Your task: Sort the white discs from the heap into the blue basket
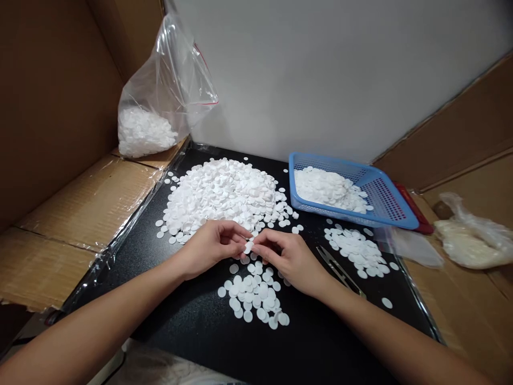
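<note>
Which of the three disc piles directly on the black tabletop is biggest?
The far pile, beyond the left hand and right hand; the near pile and right-side pile are much smaller.

Single head-worn camera, close range. Looks forward and down from wearer's head across bench (pixel 180 323), above forearms (pixel 132 311) entering from lower corners. Hands (pixel 295 262) near mid-frame; pale wall (pixel 304 80) closes far side, cardboard panels (pixel 52 107) flank wide view left and right.

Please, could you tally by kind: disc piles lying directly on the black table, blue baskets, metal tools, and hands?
White disc piles: 3
Blue basket: 1
Metal tool: 1
Left hand, right hand: 2
Total: 7
</note>
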`<state>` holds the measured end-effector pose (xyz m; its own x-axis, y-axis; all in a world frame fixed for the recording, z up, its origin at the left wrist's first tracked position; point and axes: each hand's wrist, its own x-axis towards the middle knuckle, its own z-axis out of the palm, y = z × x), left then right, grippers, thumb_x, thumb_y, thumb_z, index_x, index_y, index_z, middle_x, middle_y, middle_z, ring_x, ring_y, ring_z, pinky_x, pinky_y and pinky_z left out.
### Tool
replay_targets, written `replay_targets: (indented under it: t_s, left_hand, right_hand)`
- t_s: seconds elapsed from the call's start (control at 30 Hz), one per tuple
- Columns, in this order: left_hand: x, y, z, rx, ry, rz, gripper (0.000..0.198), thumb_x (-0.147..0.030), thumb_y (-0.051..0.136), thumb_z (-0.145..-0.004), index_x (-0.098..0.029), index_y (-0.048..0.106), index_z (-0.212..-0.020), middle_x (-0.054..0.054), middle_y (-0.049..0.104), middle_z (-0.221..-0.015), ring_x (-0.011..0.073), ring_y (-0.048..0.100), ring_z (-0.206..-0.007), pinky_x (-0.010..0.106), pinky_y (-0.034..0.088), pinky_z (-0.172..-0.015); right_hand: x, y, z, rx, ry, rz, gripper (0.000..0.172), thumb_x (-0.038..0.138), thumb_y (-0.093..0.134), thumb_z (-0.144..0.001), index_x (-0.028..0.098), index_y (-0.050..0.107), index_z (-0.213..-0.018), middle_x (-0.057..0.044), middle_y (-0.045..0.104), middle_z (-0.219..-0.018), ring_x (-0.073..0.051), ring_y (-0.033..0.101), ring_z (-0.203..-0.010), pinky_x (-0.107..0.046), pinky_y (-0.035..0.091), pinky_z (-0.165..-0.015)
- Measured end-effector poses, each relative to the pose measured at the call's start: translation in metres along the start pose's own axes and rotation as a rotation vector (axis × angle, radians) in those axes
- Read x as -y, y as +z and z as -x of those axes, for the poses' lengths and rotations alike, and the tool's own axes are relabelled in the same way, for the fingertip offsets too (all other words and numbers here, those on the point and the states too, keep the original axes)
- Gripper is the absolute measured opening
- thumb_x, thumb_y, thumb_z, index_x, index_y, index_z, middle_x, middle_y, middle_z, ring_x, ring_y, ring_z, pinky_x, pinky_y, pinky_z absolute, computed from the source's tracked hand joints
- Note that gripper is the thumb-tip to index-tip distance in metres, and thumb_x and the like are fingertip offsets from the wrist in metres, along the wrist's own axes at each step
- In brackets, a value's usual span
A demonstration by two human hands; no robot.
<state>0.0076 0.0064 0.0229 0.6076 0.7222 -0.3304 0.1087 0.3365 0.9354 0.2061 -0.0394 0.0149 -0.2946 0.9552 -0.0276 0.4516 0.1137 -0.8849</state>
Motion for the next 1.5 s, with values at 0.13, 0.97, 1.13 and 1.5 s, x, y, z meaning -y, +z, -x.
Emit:
replay_targets:
  t_s: [0.13,0.97,1.13,1.5]
  left_hand:
    - [0.003,0.0,-0.001,0.005,0.026,-0.029,0.028,-0.015,0.072,-0.074,-0.014,0.065,-0.1,0.0,0.07,-0.076,0.0121,0.066,-0.067,0.027,0.053,-0.071]
    - [0.003,-0.009,0.007,0.068,0.354,-1.188,0.008,-0.009,0.061,-0.089,-0.016,0.063,-0.09,0.004,0.059,-0.092,0.0188,0.056,-0.086,0.027,0.041,-0.072]
    - [0.003,-0.011,0.009,0.056,0.388,-1.119,0.008,-0.008,0.06,-0.088,-0.016,0.059,-0.088,0.003,0.058,-0.091,0.0168,0.055,-0.082,0.026,0.042,-0.07]
    - [-0.001,-0.021,0.009,0.133,0.494,-0.998,0.02,-0.003,0.051,-0.088,-0.017,0.064,-0.084,0.001,0.064,-0.084,0.0139,0.06,-0.079,0.023,0.044,-0.071]
  right_hand:
    - [0.002,0.002,0.0,-0.027,0.057,-0.058,0.019,0.034,0.057,-0.088,0.019,0.064,-0.079,0.002,0.057,-0.064,-0.012,0.048,-0.056,-0.024,0.037,-0.052]
    - [-0.01,-0.002,0.0,0.12,-0.124,0.297,0.011,0.012,0.057,-0.09,0.021,0.063,-0.086,-0.002,0.057,-0.088,-0.014,0.056,-0.071,-0.026,0.044,-0.063]
    - [-0.009,-0.001,-0.001,0.074,-0.119,0.276,0.017,0.005,0.058,-0.082,0.02,0.054,-0.077,0.001,0.055,-0.08,-0.011,0.049,-0.063,-0.024,0.04,-0.056]
    - [-0.005,-0.01,0.002,0.128,-0.11,0.242,0.011,0.017,0.054,-0.092,0.02,0.06,-0.083,-0.002,0.061,-0.085,-0.014,0.057,-0.07,-0.025,0.045,-0.061]
